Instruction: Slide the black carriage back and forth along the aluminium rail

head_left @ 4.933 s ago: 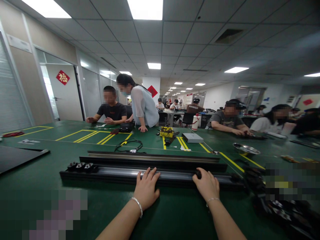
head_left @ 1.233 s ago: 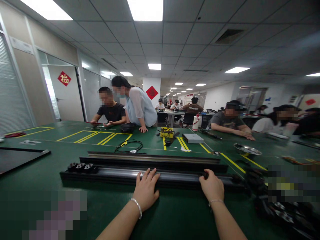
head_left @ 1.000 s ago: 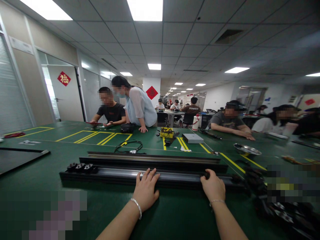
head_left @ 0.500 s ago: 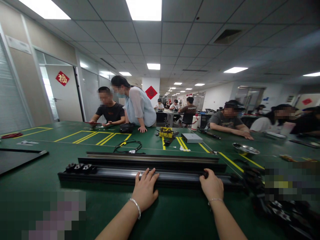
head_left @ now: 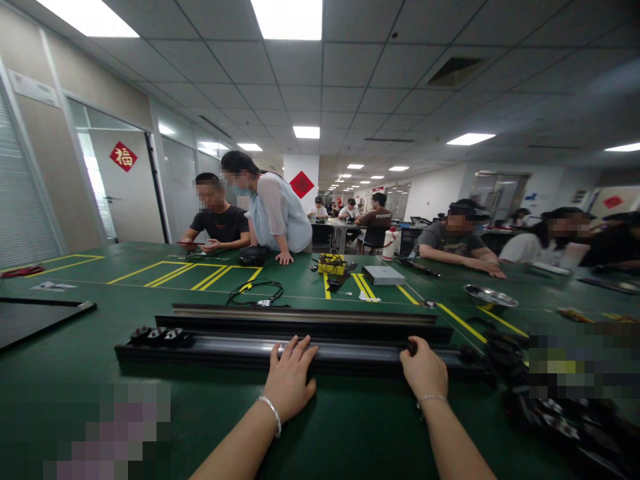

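Note:
A long black rail (head_left: 220,350) with a grey groove lies across the green table (head_left: 150,293) in front of me. My left hand (head_left: 289,379) rests on its near edge, fingers stretched flat over the groove. My right hand (head_left: 426,371) sits further right on the rail, fingers curled round a small black part (head_left: 411,347) on it. Three small black parts (head_left: 159,335) sit at the rail's left end. A second black rail (head_left: 300,319) lies just behind.
Black cable (head_left: 256,292), a yellow device (head_left: 333,264), a grey box (head_left: 383,275) and a metal dish (head_left: 490,296) lie beyond the rails. A dark board (head_left: 35,317) is at the left. Dark parts (head_left: 565,413) are heaped at the right. Several people sit or lean at the far side.
My right hand has slid a little to the right along the rail since the oldest frame. My left hand has stayed where it was. The view has drifted slightly.

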Tool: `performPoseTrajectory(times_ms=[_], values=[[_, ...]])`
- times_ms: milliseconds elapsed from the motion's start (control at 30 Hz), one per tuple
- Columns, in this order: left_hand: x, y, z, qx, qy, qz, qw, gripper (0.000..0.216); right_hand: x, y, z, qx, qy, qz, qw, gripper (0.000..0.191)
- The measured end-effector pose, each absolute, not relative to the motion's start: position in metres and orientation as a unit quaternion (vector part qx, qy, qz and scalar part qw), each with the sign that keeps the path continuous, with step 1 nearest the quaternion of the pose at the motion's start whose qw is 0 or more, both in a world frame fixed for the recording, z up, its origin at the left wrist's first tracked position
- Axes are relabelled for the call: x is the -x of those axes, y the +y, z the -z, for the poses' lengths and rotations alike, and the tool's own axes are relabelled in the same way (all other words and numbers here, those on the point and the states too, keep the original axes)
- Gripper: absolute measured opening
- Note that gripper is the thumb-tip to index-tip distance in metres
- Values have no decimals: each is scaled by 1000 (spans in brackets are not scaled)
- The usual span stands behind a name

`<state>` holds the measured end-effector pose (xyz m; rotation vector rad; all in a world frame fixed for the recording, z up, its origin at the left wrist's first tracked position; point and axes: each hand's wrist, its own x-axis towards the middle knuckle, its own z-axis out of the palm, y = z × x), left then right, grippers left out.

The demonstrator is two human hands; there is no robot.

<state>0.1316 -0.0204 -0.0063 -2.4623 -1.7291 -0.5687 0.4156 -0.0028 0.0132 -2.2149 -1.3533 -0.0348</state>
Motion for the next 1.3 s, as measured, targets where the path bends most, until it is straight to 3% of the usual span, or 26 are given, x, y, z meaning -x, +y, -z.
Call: performPoseTrajectory(times_ms=[1300], values=[[-135,-25,-2,800,-577,162,33,56,-423,1,-5,833,-485,24,266,42]])
